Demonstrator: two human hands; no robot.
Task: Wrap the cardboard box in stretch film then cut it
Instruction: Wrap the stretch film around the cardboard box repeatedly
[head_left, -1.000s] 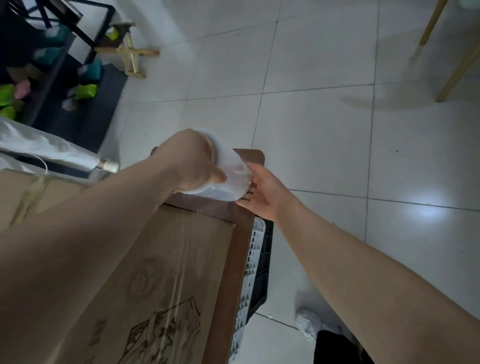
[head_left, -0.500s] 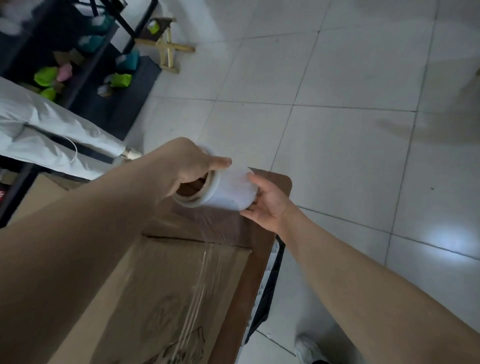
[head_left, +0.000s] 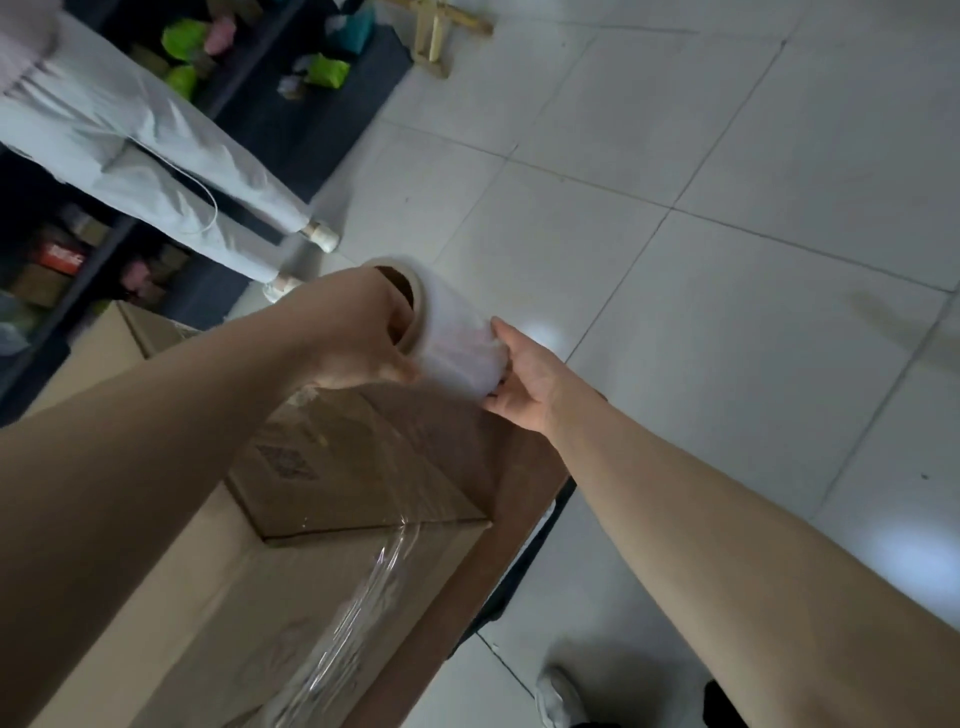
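Risk: film (head_left: 358, 613) tearing or bunching into rope if roll (head_left: 457, 338) tilting between hands; thin strand already showing on box top. Roll slipping likely if end grips loosening.

Left hand (head_left: 358, 332) clamping near end of roll, fingers going into core. Right hand (head_left: 524, 379) cupping far end, fingers closed on it. Both arms reaching forward, extended.

Cardboard box (head_left: 332, 467) sitting just below hands on brown surface (head_left: 457, 582), film trailing from roll onto it.

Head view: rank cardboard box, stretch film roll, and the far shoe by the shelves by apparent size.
1. cardboard box, largest by far, and cut off by the frame edge.
2. stretch film roll, held between left hand and right hand.
3. far shoe, smallest; it is farther from the camera, so true size is unsure.
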